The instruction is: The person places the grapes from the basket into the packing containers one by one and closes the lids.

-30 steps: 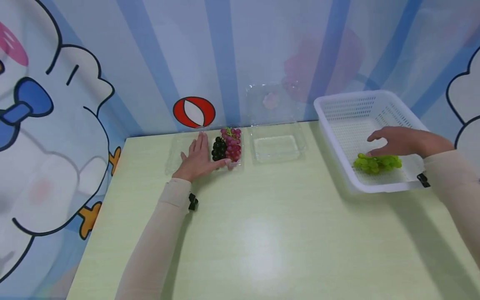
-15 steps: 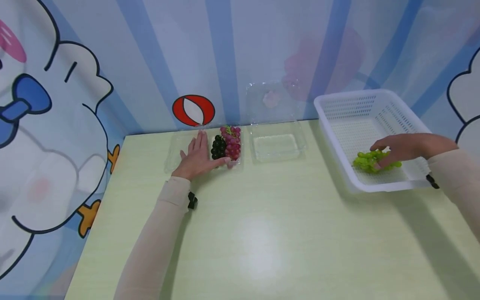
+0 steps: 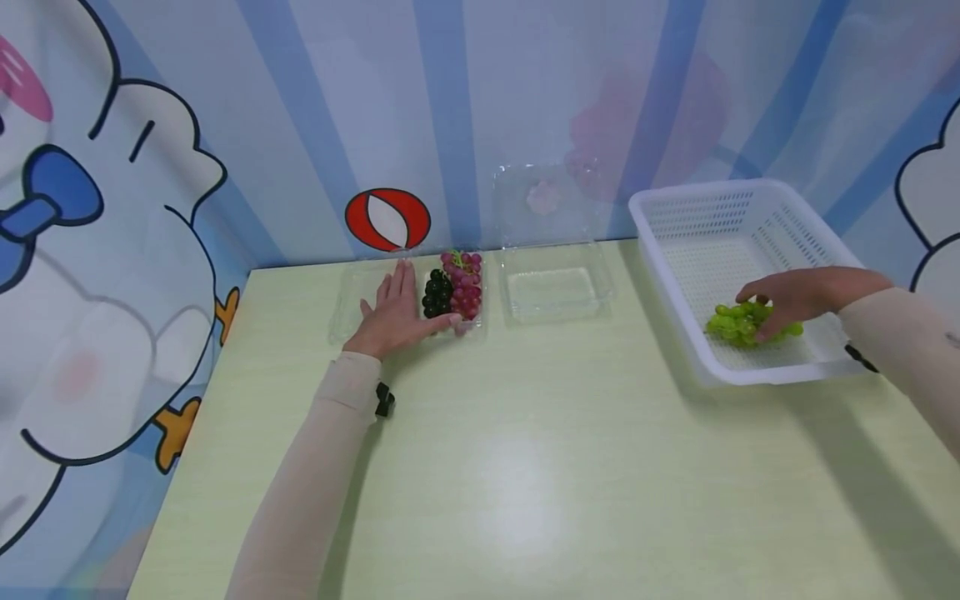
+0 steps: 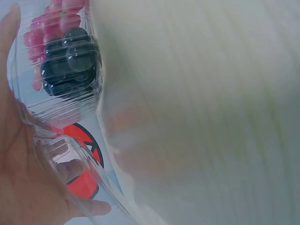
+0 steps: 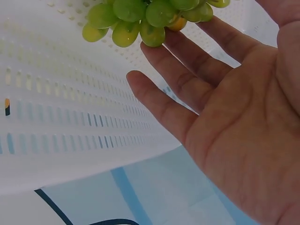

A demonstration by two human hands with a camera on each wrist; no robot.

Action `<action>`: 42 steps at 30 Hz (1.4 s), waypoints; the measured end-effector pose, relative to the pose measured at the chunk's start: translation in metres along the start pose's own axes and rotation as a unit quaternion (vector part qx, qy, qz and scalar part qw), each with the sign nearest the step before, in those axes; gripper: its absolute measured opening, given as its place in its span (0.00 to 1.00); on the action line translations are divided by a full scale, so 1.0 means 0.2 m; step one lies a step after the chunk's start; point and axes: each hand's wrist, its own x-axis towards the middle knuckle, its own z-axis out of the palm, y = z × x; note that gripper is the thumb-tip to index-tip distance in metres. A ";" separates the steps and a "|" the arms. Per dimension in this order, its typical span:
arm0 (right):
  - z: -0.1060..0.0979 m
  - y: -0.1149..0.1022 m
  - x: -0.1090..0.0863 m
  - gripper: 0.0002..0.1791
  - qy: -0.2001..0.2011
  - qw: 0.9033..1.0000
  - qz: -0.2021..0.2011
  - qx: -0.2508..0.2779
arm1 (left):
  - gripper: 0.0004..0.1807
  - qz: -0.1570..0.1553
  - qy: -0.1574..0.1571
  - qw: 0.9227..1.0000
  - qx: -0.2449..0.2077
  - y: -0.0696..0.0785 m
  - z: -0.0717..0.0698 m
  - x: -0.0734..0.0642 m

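Observation:
My left hand (image 3: 392,317) lies with straight, spread fingers over the lid side of a clear plastic box. Its thumb reaches across the near edge of the filled half. Inside that half sit dark grapes (image 3: 437,293) and a bunch of pink-red grapes (image 3: 465,283); the left wrist view shows the dark grapes (image 4: 72,63) through the clear wall. My right hand (image 3: 802,298) reaches into the white basket (image 3: 708,367), thumb and fingers around a bunch of green grapes (image 3: 723,323). In the right wrist view, fingertips meet the underside of the green grapes (image 5: 131,18).
A second clear box (image 3: 555,292) stands open beside the filled one, its lid (image 3: 543,208) upright against the patterned backdrop (image 3: 517,75). The basket stands at the table's (image 3: 525,467) back right, with high slotted walls.
My right hand has lowered onto the green grapes, with thumb and fingers now around them; the bunch stays in the basket. My left hand holds its place on the box.

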 end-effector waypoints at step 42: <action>-0.12 -0.04 0.03 0.49 0.002 0.999 -0.013 0.045 | 0.73 0.008 0.000 1.000 0.009 -0.01 0.00 0.01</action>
